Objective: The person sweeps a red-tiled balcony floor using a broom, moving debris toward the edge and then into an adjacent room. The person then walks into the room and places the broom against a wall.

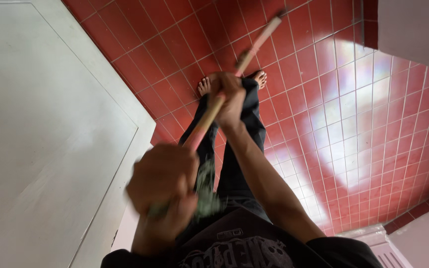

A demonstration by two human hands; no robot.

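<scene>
Both hands grip a long stick [214, 106], likely a broom or mop handle, held slantwise over the red tiled floor [323, 99]. The left hand [162, 191] is clenched around its near end (blurred, so it seems mid-stroke); the right hand [229, 99] is closed around it further down, above the bare feet [259, 77]. It looks like a sweeping pass; the next stroke calls for both grips firm. The stick is pale wood with pinkish bands, its far end blurred.

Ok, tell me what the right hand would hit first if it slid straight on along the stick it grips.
Probably nothing but the pale stick itself. The right hand grips it mid-length, pointing up and away, and beyond the far end only the red tiled floor shows. Depth is unclear, so this is a guess.
</scene>
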